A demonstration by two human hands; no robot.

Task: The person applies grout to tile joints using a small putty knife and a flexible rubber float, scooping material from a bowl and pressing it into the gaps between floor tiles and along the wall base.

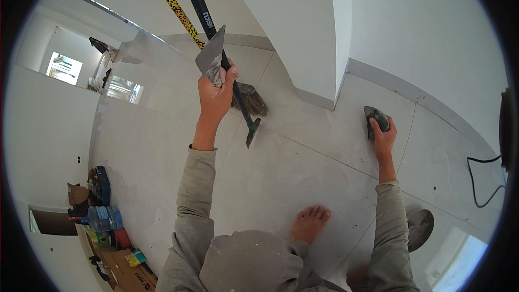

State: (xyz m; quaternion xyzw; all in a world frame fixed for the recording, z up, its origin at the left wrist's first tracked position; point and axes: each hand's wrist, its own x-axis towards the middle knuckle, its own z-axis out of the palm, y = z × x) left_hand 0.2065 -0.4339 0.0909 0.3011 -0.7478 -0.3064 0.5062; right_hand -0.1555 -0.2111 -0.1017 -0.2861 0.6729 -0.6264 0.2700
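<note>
Raised ahead of me, my left hand [214, 95] is closed around a putty knife [211, 57], its smeared grey blade pointing up. A black-handled floor scraper [197, 2] passes right at those fingers; whether they grip its pole too I cannot tell. Its flat head [253, 132] is down by the floor. Behind it is a broom [257, 103] with brown bristles; a yellow-and-black spotted pole [174, 6] slants beside the scraper's. Off to the right, my right hand [384, 139] grips a dark grey, smeared hand tool with a rounded edge [377, 116]; its exact kind is unclear.
A white wall corner [330, 48] with grey skirting juts in ahead. A black cable [476, 184] lies at the right. Far left are a blue water bottle [105, 218] and a cardboard box [127, 270]. My bare foot [311, 223] stands on the pale tiles [259, 178].
</note>
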